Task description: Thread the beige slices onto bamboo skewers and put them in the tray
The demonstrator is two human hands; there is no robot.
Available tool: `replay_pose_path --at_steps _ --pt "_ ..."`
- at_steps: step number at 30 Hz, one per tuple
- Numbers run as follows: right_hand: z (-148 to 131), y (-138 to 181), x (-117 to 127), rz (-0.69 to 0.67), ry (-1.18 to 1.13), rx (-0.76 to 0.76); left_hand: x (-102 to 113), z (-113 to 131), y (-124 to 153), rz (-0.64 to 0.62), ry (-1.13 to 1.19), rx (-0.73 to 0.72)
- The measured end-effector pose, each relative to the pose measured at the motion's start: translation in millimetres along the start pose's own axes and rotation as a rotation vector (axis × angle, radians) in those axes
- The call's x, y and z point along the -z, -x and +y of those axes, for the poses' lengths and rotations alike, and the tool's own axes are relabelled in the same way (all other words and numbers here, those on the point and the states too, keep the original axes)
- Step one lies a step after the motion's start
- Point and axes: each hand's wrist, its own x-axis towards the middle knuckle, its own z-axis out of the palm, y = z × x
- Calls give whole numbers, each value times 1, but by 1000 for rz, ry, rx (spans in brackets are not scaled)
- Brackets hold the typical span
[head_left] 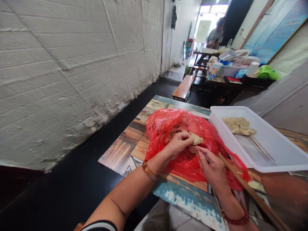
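Note:
My left hand [178, 143] pinches a pale flat food slice [196, 139] over an open red plastic bag [163, 125] that holds more brownish slices. My right hand [211, 166] is closed around a thin wooden skewer [243, 181], its tip pointing at the slice. The skewer's long end runs down to the right past my wrist. Both hands rest on the bag, on a table [127, 147] with a painted wood pattern.
A white plastic tray [271, 141] at the right holds skewers threaded with similar slices [238, 125]. A white brick wall runs along the left. Further back stand a bench [184, 87], a cluttered table [231, 69] and a seated person [215, 35].

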Motion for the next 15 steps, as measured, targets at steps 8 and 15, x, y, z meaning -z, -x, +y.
replay_pose_path --at_steps 8,15 --pt "-3 0 -1 -45 -90 -50 0 0 -1 22 58 4" --pt "-3 -1 -2 -45 -86 -77 1 -3 -2 25 -11 -16"
